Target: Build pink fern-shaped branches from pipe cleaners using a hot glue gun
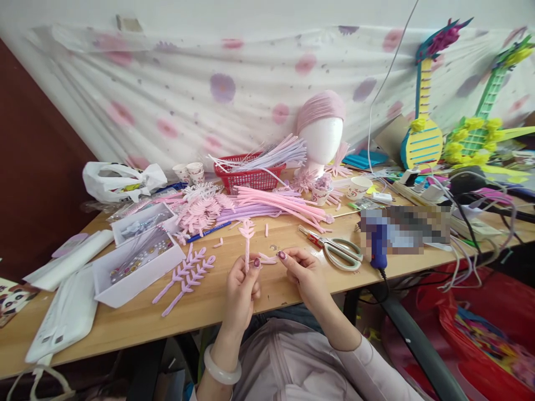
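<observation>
My left hand [242,278] is closed round the lower part of a pink pipe-cleaner sprig [247,234], which stands upright with small leaf loops at its top. Between my two hands a short pink pipe-cleaner piece [267,258] runs sideways, its right end pinched by the thumb and finger of my right hand [304,273]. The piece's left end is close to the sprig's stem; whether it is attached I cannot tell. Finished-looking purple pipe-cleaner sprigs [188,278] lie left of my left hand. Scissors [340,252] with pale handles rest beyond my right hand.
Behind my hands lie bundled pink pipe cleaners [280,203] and a red basket [251,179]. White boxes [125,284] of beads stand left, near a blue pen [209,231]. To the right are a blue glue gun [379,245] and tangled cables. A foam head [321,139] stands at the back.
</observation>
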Motion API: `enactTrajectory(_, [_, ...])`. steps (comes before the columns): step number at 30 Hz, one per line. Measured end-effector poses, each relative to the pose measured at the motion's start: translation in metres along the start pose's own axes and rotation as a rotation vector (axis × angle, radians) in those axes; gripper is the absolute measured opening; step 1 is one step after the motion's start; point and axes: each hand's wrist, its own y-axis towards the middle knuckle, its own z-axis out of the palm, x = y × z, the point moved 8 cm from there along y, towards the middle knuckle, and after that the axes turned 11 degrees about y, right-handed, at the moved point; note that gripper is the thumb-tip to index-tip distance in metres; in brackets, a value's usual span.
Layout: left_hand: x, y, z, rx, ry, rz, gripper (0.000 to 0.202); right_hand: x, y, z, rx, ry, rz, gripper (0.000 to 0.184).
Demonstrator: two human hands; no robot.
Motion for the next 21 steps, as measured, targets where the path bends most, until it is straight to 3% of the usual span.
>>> enactTrajectory(7, [-0.002,-0.002,-0.001,-0.019,-0.105,-0.001,0.040,-0.003,0.000,0.013,0.039,-0.010,0.006,0.035])
enactTrajectory(14, [0.004,-0.003,0.003,0.050,-0.104,-0.046,0.037,0.007,0.011,0.023,0.095,0.001,-0.005,0.032])
enactTrajectory(21, [-0.001,-0.001,-0.002,-0.023,-0.116,0.016,0.039,0.000,0.010,0.020,0.084,-0.082,-0.016,0.033])
